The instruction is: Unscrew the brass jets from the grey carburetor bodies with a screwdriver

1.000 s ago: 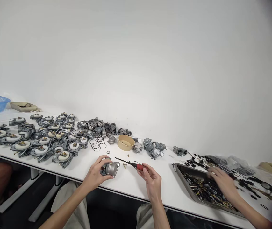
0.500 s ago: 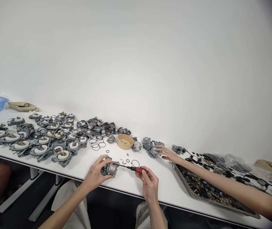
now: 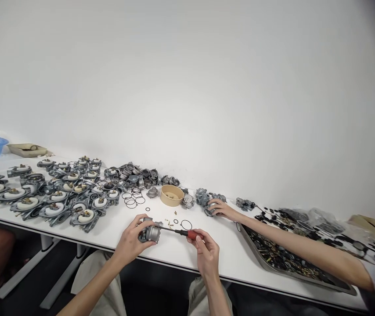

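Observation:
My left hand (image 3: pixel 134 239) grips a grey metal carburetor (image 3: pixel 151 234) just above the table's front edge, fingers round its left side. In my right hand (image 3: pixel 206 253) is a screwdriver (image 3: pixel 192 235) with a red and black handle. Its thin shaft points left, and the tip meets the carburetor's upper right part; the exact contact is too small to see. Behind the tool lie small brass parts (image 3: pixel 170 224) and a thin black rubber ring (image 3: pixel 186 224). A round tan bowl (image 3: pixel 171 202) with a few small pieces inside stands farther back.
A co-worker's hand (image 3: pixel 222 208) reaches from the right to grey carburetors (image 3: pixel 203 197). Under that arm a metal tray (image 3: pixel 263 263) holds many small parts. Several carburetor bodies with white floats (image 3: pixel 55 208) cover the left. Black rings (image 3: pixel 134 197) lie before a pile of metal bowls (image 3: pixel 138 173).
The co-worker's hand has shifted slightly left and closed in on the carburetors. My hands, the screwdriver and the carburetor hold almost the same position.

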Demonstrator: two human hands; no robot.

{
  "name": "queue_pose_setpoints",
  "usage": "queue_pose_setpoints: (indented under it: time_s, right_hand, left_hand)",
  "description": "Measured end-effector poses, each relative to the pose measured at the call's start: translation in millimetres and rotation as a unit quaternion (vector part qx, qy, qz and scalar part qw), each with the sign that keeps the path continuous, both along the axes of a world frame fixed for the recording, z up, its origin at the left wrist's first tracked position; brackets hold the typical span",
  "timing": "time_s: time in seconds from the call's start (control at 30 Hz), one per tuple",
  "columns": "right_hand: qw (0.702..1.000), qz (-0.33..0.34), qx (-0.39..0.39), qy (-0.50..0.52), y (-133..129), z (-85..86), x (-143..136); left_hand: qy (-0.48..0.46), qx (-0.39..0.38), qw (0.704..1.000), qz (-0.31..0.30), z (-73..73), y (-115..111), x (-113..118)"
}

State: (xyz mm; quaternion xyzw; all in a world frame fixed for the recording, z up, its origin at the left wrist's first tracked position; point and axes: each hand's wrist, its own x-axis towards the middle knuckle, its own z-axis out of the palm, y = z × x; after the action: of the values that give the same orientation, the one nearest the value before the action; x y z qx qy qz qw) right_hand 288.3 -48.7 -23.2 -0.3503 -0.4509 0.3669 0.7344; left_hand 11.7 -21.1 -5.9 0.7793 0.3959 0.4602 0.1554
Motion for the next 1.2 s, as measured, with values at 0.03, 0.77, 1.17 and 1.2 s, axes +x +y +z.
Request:
queue_pose_setpoints:
  time_s: [0.03, 0.77, 1.17, 1.2]
  right_hand:
    - [1.000, 0.003, 0.004, -0.003, -0.5, -0.2, 0.3]
    - [0.992, -0.009, -0.074, -0.104, 2.8, -0.6, -3.6]
    - [0.992, 0.058, -0.034, -0.106, -0.1, 7.4, -5.2]
    - [0.991, 0.066, -0.063, -0.094, 0.2, 8.5, -7.2]
  left_hand:
    - [0.004, 0.006, 1.000, 0.007, -0.9, 0.4, -0.3]
    - [0.002, -0.012, 0.999, -0.032, -1.3, 6.1, -10.2]
    - [0.008, -0.005, 0.999, -0.051, 0.8, 5.6, -8.0]
    - [0.005, -0.003, 0.999, -0.049, 0.5, 5.8, -7.6]
